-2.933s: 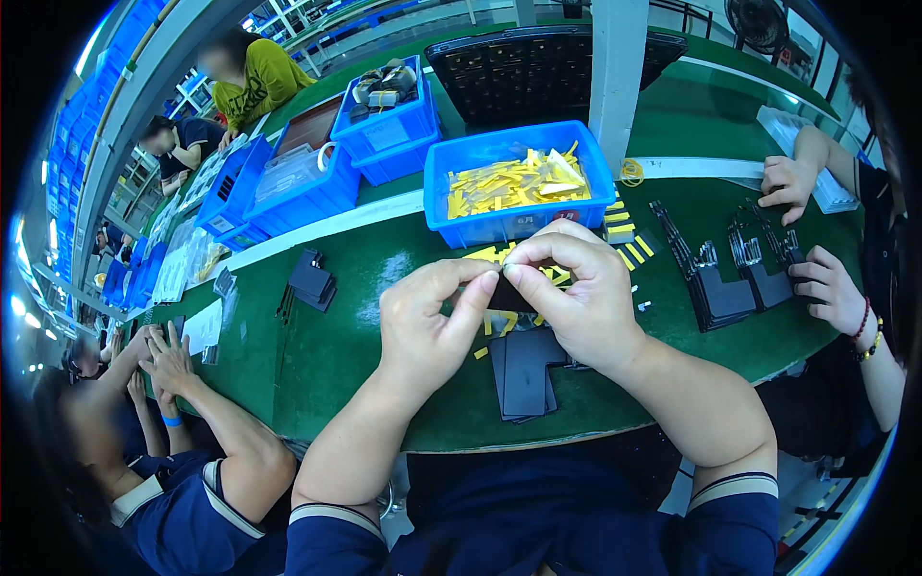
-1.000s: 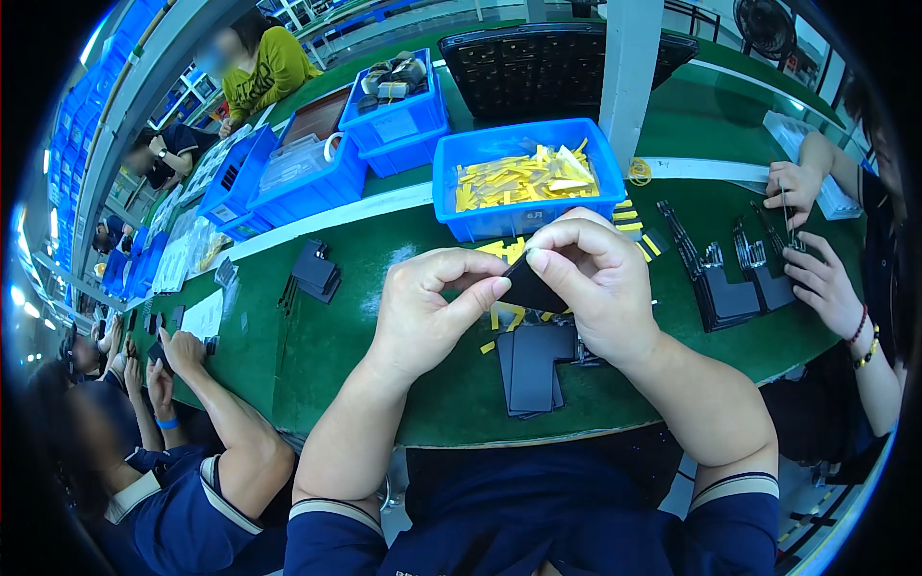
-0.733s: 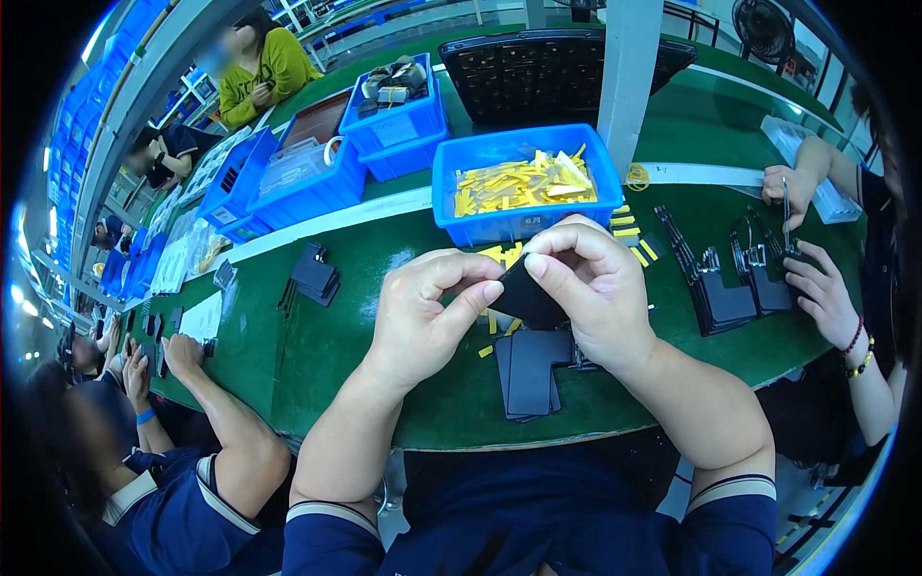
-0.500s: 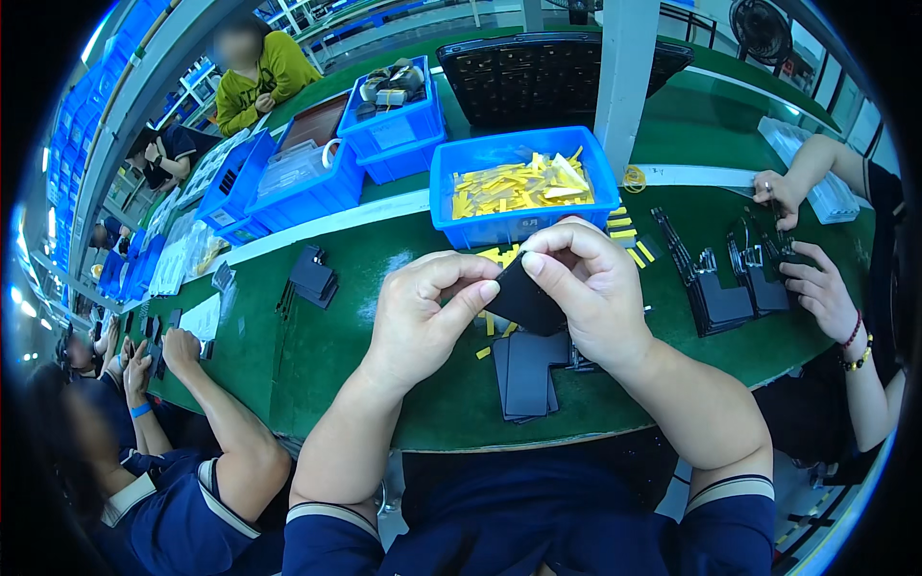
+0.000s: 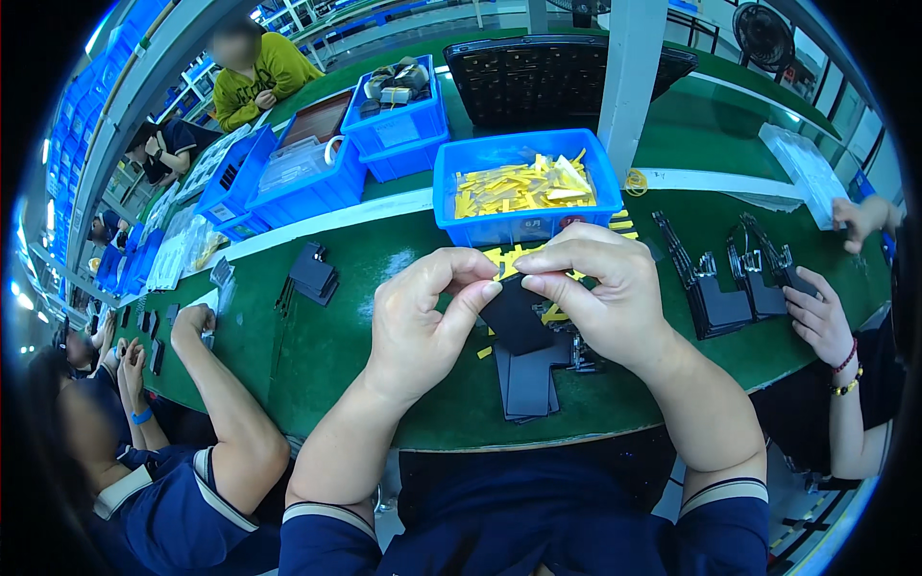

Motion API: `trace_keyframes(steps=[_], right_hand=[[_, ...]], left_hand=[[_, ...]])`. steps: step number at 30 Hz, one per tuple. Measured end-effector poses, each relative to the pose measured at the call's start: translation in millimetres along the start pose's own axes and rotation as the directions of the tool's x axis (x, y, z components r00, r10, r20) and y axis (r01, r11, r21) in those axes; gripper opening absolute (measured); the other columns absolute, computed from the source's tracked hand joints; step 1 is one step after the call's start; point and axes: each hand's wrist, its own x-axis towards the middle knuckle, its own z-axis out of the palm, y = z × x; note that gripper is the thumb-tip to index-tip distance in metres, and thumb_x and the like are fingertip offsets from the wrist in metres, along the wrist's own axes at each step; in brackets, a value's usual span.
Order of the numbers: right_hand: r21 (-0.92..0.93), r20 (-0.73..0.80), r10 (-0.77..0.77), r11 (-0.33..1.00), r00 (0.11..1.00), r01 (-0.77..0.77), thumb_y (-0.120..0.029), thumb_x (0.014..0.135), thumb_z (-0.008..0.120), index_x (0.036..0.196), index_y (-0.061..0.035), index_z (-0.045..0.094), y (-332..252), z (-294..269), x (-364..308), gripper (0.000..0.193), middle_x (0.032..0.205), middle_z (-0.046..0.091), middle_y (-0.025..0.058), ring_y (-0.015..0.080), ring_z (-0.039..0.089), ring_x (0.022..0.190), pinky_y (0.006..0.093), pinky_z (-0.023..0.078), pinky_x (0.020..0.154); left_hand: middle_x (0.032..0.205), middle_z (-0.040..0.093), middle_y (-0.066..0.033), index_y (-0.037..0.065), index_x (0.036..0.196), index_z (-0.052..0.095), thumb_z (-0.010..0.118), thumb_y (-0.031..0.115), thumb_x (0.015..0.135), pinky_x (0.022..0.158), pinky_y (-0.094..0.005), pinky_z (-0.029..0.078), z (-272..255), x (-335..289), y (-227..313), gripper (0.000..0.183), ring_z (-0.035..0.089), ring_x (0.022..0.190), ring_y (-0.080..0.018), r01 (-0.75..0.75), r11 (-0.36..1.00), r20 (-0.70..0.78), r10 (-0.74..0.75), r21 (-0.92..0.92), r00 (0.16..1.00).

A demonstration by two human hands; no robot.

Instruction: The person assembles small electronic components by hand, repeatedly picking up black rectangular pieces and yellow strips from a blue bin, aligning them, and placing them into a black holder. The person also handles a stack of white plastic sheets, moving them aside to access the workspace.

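Left hand (image 5: 421, 312), right hand (image 5: 611, 296) | pinching black piece (image 5: 519, 322) by upper edge | hangs below

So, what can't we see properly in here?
- Head view: the top of the black piece, partly hidden by the left hand and right hand.
- Head view: the floor of the blue bin, under yellow strips.
- Head view: the right-side co-worker, cut off by the dark rim.
- Head view: the metal parts, too small.

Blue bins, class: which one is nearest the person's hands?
The bin holding yellow strips, just beyond the right hand; other blue bins stand farther away, leftward.
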Motion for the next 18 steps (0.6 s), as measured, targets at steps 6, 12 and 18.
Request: trace_keyframes(steps=[6, 12, 18], right_hand=[[0.045, -0.057, 0.131, 0.991, 0.99, -0.128, 0.0, 0.074, 0.066, 0.081, 0.0004, 0.065, -4.2, 4.4, -1.0, 0.008, 0.076, 0.063, 0.0101, 0.0178, 0.061, 0.068, 0.0274, 0.049, 0.063], [0.134, -0.164, 0.209, 0.973, 0.964, -0.188, 0.0, 0.075, 0.065, 0.081, 0.0005, 0.065, 1.5, 8.2, -1.5, 0.006, 0.075, 0.063, 0.0084, 0.0148, 0.061, 0.069, 0.0251, 0.049, 0.062], [0.076, -0.104, 0.155, 0.986, 0.982, -0.147, 0.0, 0.075, 0.064, 0.08, 0.0004, 0.065, -0.5, 5.3, -0.7, 0.005, 0.073, 0.062, 0.0079, 0.0153, 0.059, 0.067, 0.0258, 0.047, 0.061]], left_hand=[[0.077, 0.066, -0.0064, 0.002, 0.089, 0.064, 0.067, 0.01, 0.079, 0.062, -0.0249, 0.05, 1.7, 2.3, -4.0, 0.013, 0.063, 0.067, -0.0121, 0.091, 0.988, 0.007, -0.091, -0.122, 0.996], [0.075, 0.063, -0.0042, -0.002, 0.09, 0.065, 0.061, 0.012, 0.086, 0.059, -0.0205, 0.047, -7.9, 6.9, -8.8, 0.015, 0.058, 0.066, -0.0082, 0.25, 0.95, 0.134, -0.228, -0.185, 0.965], [0.073, 0.063, -0.0045, -0.002, 0.088, 0.065, 0.061, 0.01, 0.086, 0.058, -0.0204, 0.047, -13.1, 7.2, -9.2, 0.012, 0.059, 0.063, -0.0087, 0.266, 0.942, 0.178, -0.231, -0.203, 0.956]])
